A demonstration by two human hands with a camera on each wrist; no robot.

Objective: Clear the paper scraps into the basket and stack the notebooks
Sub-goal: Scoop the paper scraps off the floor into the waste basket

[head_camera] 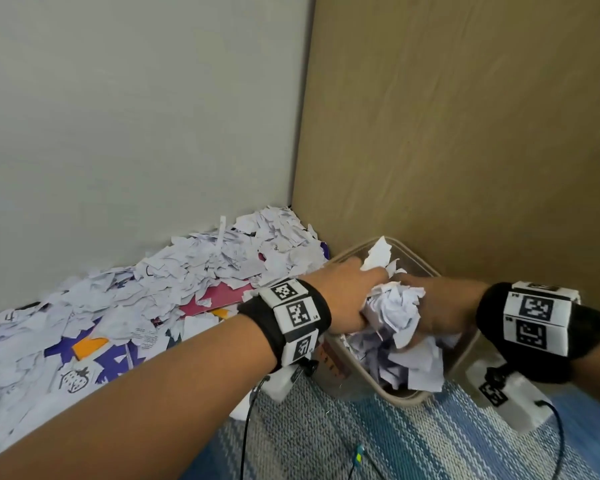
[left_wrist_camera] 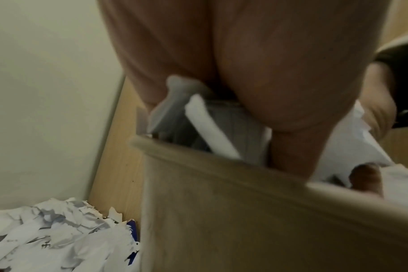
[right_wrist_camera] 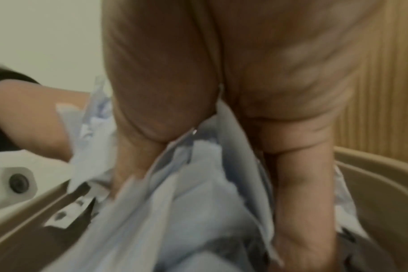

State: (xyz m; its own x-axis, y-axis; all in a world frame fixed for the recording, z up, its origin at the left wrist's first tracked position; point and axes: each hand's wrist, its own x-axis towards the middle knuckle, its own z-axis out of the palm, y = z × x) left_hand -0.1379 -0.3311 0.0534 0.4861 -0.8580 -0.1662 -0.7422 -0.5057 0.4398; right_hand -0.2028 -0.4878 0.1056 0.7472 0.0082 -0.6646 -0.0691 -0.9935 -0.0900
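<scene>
Over the beige basket [head_camera: 417,395] both hands squeeze one crumpled wad of white paper scraps [head_camera: 397,308] between them. My left hand [head_camera: 349,299] grips the wad from the left, my right hand [head_camera: 440,308] from the right. More scraps lie inside the basket [head_camera: 420,368]. In the left wrist view the left hand [left_wrist_camera: 289,147] reaches past the basket wall [left_wrist_camera: 245,230] with paper under the palm. In the right wrist view the right hand [right_wrist_camera: 221,147] has paper between thumb and fingers. A deep scrap pile [head_camera: 187,271] covers a pink notebook [head_camera: 222,295] and a purple one [head_camera: 118,362].
The basket stands in a corner, against a wooden panel [head_camera: 465,116] and near a white wall [head_camera: 118,116]. A blue striped rug [head_camera: 361,441] lies in front of it. Thin cables [head_camera: 246,427] hang from both wrist units.
</scene>
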